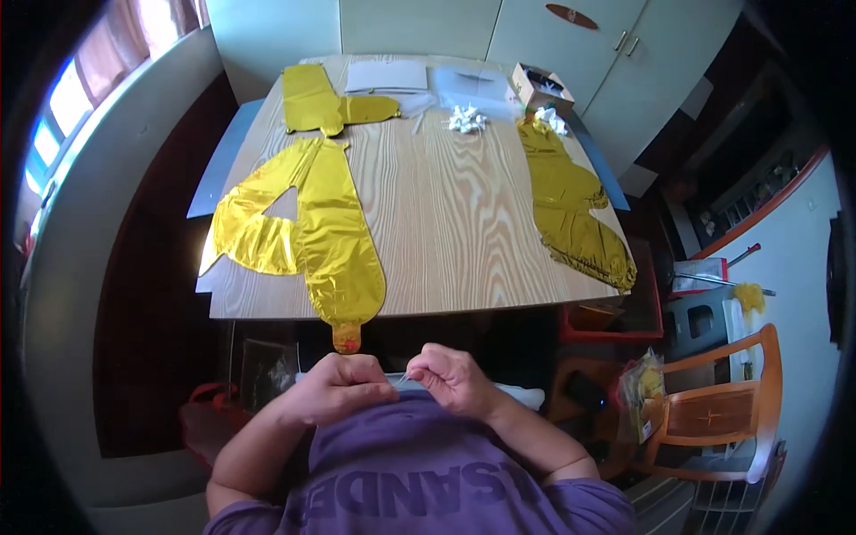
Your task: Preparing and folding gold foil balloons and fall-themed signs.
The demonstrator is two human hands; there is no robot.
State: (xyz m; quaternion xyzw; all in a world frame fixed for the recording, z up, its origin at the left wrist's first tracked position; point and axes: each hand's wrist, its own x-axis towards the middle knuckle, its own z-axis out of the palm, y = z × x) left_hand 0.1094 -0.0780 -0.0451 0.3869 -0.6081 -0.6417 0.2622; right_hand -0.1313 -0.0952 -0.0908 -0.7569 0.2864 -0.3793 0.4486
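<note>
A thin clear strip [403,380] was held between the left hand [343,390] and the right hand [448,379], just in front of the purple shirt [401,455]. The fingers of both hands were curled in tight and pinched shut on it, and a bit of it was seen in the small space between them. How much was tucked inside the fingers could not be told.

Just past the left fingers, a big gold balloon [337,236] was laid flat on the wooden table [437,232], with its tip hung over the edge. Behind it, farther from the fingers, a smaller gold balloon [308,98] was spread out. Ahead and to the right of the right fingers, a crinkly gold balloon [571,214] was laid. Far ahead of the fingers, a white bow [466,119] and a small box [533,93] were placed. Off to their right, a wooden chair [716,415] was seen.
</note>
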